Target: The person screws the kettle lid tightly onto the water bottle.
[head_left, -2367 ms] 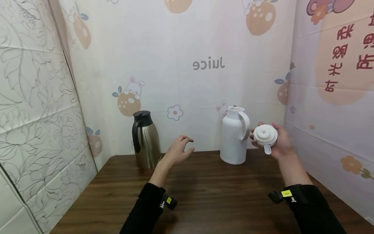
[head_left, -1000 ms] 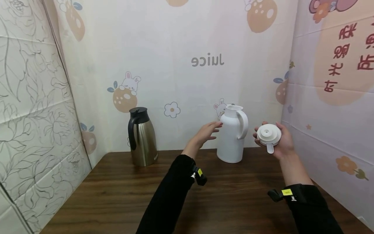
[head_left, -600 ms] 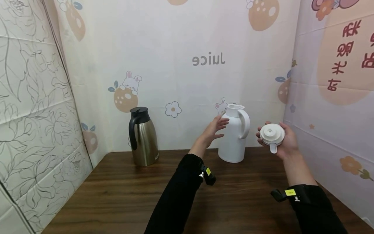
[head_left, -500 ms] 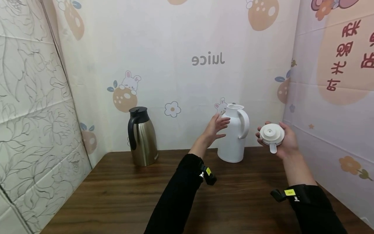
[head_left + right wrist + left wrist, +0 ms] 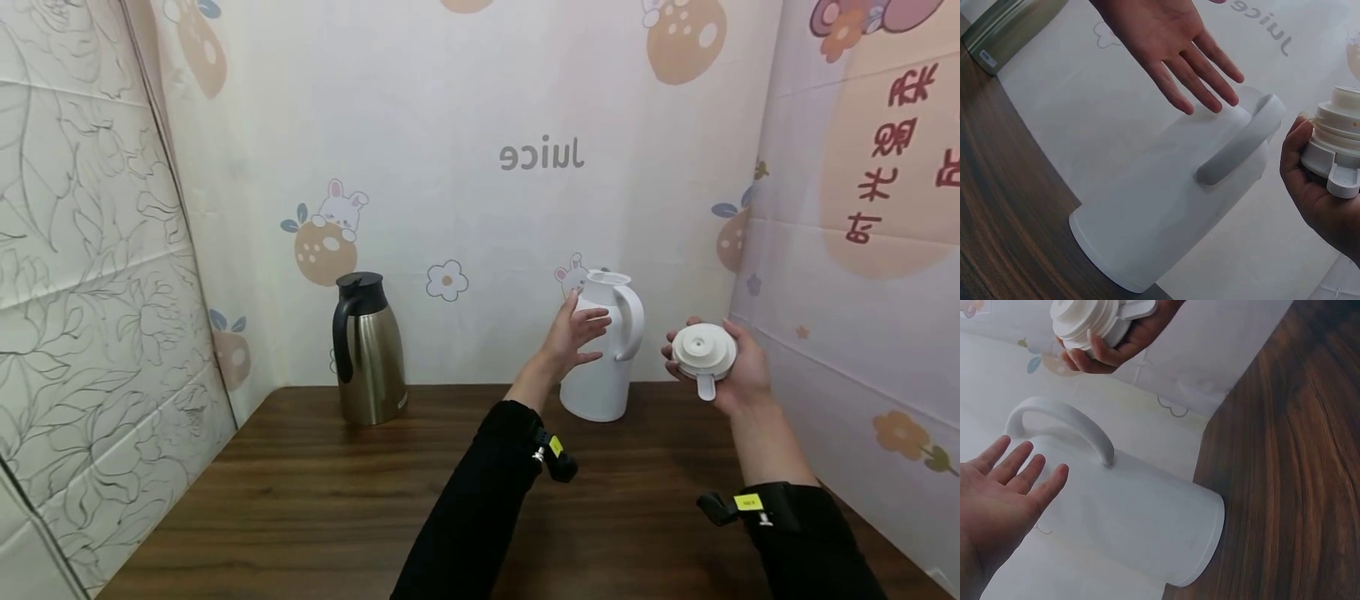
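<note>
A white thermos jug point(image 5: 600, 383) stands upright without its lid near the back of the table, its handle turned to the right. My left hand point(image 5: 573, 337) is in front of the jug's upper body, fingers spread and straight, palm toward the right; nothing is in it. In the left wrist view the fingertips point(image 5: 1054, 478) overlap the jug close to its handle. To the right of the jug, my right hand point(image 5: 738, 375) holds the white jug lid point(image 5: 703, 350), underside up, its small tab pointing toward me. Fingers curl round the lid's rim in the right wrist view.
A gold steel thermos jug point(image 5: 372, 358) with a black top and handle stands at the back left of the dark wooden table point(image 5: 300, 500). Printed cloth walls point(image 5: 480, 208) close in the back and both sides.
My left hand has moved right, from between the two jugs to the front of the white one, its fingers spreading. My right hand, still holding the lid, has shifted slightly right.
</note>
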`<state>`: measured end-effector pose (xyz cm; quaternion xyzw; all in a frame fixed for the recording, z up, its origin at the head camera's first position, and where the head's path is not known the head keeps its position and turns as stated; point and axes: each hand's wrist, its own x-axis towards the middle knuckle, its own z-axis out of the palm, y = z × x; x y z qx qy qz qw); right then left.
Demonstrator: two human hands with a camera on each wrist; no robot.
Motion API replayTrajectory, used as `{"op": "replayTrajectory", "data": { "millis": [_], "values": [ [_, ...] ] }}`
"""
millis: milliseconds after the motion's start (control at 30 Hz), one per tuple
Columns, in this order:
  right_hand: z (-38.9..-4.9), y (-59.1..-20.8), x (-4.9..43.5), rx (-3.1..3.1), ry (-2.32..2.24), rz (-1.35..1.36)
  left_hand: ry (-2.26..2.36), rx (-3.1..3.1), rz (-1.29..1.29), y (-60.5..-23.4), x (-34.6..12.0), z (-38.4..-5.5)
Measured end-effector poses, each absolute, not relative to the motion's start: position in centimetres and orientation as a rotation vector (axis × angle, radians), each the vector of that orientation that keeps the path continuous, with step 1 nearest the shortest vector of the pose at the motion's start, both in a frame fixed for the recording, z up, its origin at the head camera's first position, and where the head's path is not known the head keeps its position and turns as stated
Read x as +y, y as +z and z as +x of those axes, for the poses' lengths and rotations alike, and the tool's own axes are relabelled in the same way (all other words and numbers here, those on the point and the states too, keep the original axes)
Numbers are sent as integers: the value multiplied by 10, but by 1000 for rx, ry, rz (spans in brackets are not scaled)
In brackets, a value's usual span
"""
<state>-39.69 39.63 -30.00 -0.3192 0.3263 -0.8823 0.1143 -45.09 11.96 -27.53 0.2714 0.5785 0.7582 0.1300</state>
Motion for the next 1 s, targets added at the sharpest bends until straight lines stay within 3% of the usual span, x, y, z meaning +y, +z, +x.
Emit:
{"op": "replayTrajectory", "data": {
  "millis": [1000],
  "values": [
    [-396, -300, 399, 999, -2599, -964, 2106, 1799, 782, -278, 154, -444]
  ]
}}
